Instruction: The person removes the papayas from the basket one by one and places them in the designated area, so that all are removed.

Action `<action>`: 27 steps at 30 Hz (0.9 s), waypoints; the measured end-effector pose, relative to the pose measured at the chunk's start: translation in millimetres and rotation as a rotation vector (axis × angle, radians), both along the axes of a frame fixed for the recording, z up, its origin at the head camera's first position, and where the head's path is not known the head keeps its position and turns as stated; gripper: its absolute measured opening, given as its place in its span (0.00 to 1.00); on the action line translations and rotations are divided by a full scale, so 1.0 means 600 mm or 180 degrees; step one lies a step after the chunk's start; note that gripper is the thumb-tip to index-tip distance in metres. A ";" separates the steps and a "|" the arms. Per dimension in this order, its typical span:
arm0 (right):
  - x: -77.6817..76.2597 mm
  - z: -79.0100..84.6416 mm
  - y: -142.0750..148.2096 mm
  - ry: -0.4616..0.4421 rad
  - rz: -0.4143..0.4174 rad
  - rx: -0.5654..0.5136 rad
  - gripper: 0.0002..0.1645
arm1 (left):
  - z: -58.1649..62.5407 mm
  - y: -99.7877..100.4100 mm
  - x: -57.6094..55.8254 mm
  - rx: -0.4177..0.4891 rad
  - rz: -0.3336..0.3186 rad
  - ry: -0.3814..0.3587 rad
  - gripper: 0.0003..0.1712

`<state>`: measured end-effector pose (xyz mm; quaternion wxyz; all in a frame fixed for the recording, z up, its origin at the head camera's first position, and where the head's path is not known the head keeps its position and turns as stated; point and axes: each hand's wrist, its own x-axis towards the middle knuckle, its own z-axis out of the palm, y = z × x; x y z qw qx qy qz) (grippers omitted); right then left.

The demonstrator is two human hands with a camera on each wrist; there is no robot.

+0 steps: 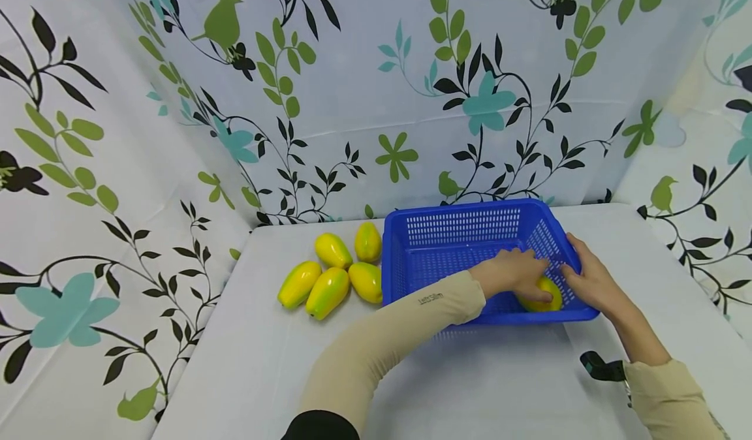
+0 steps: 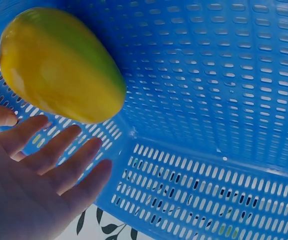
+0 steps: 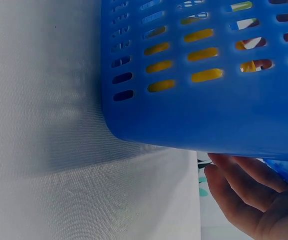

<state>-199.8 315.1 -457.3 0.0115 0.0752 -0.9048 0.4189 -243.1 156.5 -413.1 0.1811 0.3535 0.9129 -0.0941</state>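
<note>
A blue plastic basket (image 1: 464, 211) with slotted walls stands on the white table. One yellow-green mango (image 2: 59, 65) lies in its near right corner; yellow also shows through the slots in the right wrist view. My left hand (image 1: 517, 271) reaches into the basket over that mango. In the left wrist view its fingers are spread and fairly straight, just beside the mango; whether any fingertip touches it I cannot tell. At the basket's right side my right hand (image 1: 596, 286) holds the rim, thumb on top and fingers along the outside.
Several more yellow-green mangoes (image 1: 327, 293) lie grouped on the table, close against the basket's left side. White cloth printed with leaves and birds (image 1: 329, 100) hangs behind and at both sides. A black device (image 1: 602, 367) sticks out from the right wrist.
</note>
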 end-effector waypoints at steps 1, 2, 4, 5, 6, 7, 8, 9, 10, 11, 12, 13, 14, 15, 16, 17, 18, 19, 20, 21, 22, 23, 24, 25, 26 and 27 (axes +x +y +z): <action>-0.001 0.001 0.000 0.0007 0.0004 0.0003 0.41 | 0.000 0.001 0.001 0.0003 0.0012 -0.0029 0.41; -0.001 0.002 0.000 0.0011 0.0006 0.0000 0.41 | 0.000 0.002 0.001 0.0007 0.0029 -0.0055 0.41; -0.002 0.003 0.000 -0.0005 0.0009 0.0000 0.41 | -0.001 0.004 0.003 -0.0023 0.0050 -0.0087 0.42; -0.002 0.004 0.000 -0.0012 0.0007 0.0000 0.41 | -0.002 0.004 0.003 -0.0026 0.0050 -0.0097 0.42; -0.002 0.004 -0.001 -0.0022 0.0005 0.0008 0.41 | -0.004 0.005 0.004 -0.0040 0.0052 -0.0112 0.42; -0.002 0.005 -0.001 -0.0035 0.0001 0.0016 0.41 | -0.005 0.006 0.004 -0.0052 0.0059 -0.0129 0.43; -0.003 0.005 -0.001 -0.0048 -0.0004 0.0020 0.41 | -0.007 0.007 0.005 -0.0070 0.0062 -0.0146 0.43; -0.003 0.006 -0.002 -0.0060 -0.0008 0.0024 0.41 | -0.009 0.008 0.005 -0.0088 0.0057 -0.0156 0.44; -0.003 0.006 -0.002 -0.0062 -0.0009 0.0022 0.41 | -0.012 0.009 0.005 -0.0094 0.0060 -0.0170 0.44; -0.003 0.006 -0.002 -0.0060 -0.0011 0.0019 0.41 | -0.014 0.009 0.005 -0.0111 0.0063 -0.0180 0.44; -0.003 0.006 -0.002 -0.0058 -0.0010 0.0013 0.41 | -0.016 0.010 0.005 -0.0136 0.0072 -0.0179 0.44; -0.003 0.006 -0.002 -0.0057 -0.0008 0.0003 0.41 | -0.019 0.011 0.005 -0.0150 0.0075 -0.0175 0.44; -0.003 0.006 -0.001 -0.0058 -0.0004 -0.0006 0.41 | -0.021 0.012 0.005 -0.0162 0.0074 -0.0171 0.44; -0.003 0.006 -0.001 -0.0053 0.0003 -0.0016 0.41 | -0.023 0.012 0.005 -0.0173 0.0071 -0.0165 0.44; -0.004 0.006 -0.001 -0.0051 0.0008 -0.0028 0.41 | -0.024 0.012 0.005 -0.0180 0.0071 -0.0160 0.44; -0.004 0.006 -0.001 -0.0053 0.0009 -0.0027 0.41 | -0.026 0.013 0.004 -0.0181 0.0061 -0.0153 0.44; -0.004 0.006 -0.002 -0.0059 0.0009 -0.0028 0.41 | -0.027 0.013 0.004 -0.0170 0.0052 -0.0146 0.44; -0.004 0.006 -0.001 -0.0066 0.0008 -0.0027 0.41 | -0.027 0.012 0.004 -0.0157 0.0050 -0.0154 0.43; -0.004 0.006 -0.001 -0.0071 0.0005 -0.0024 0.41 | -0.027 0.012 0.004 -0.0146 0.0049 -0.0159 0.43; -0.004 0.005 -0.001 -0.0075 0.0002 -0.0022 0.41 | -0.027 0.012 0.004 -0.0130 0.0048 -0.0161 0.43; -0.004 0.005 -0.001 -0.0079 -0.0003 -0.0016 0.41 | -0.028 0.012 0.004 -0.0113 0.0047 -0.0162 0.43; -0.005 0.004 -0.001 -0.0080 -0.0007 -0.0009 0.41 | -0.027 0.012 0.004 -0.0100 0.0049 -0.0163 0.42; -0.005 0.003 0.000 -0.0083 -0.0009 -0.0012 0.41 | -0.027 0.011 0.004 -0.0091 0.0052 -0.0156 0.42; -0.005 0.003 0.000 -0.0083 -0.0011 -0.0008 0.41 | -0.027 0.011 0.004 -0.0088 0.0056 -0.0156 0.42; -0.006 0.002 0.000 -0.0082 -0.0013 -0.0006 0.41 | -0.027 0.011 0.004 -0.0081 0.0055 -0.0151 0.41; -0.006 0.001 0.001 -0.0084 -0.0016 -0.0005 0.41 | -0.027 0.010 0.004 -0.0077 0.0056 -0.0146 0.41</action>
